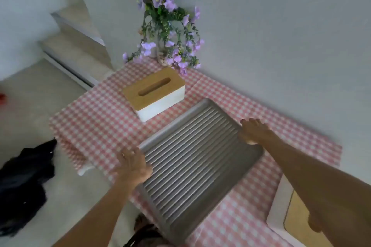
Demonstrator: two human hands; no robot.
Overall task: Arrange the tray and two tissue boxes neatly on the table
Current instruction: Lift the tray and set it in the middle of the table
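Tray (197,158) ridged, between both hands, left hand (133,166) and right hand (254,131) grip opposite rims

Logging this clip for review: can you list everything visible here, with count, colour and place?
Ribbed metal tray: one, grey, centre of the table, angled to its edges.
White tissue box with slotted wooden lid: one, white and tan, beyond the tray's far left corner.
Second white tissue box with wooden lid: one, white and tan, lower right, partly hidden by the right forearm.
Checked tablecloth: one, pink and white, covering the table.
Vase of artificial flowers: one, purple with green leaves, far end against the wall.
Dark bundle: one, black, on the floor at left; too blurred to identify.
Left hand: on the tray's left edge.
Right hand: on the tray's right edge.
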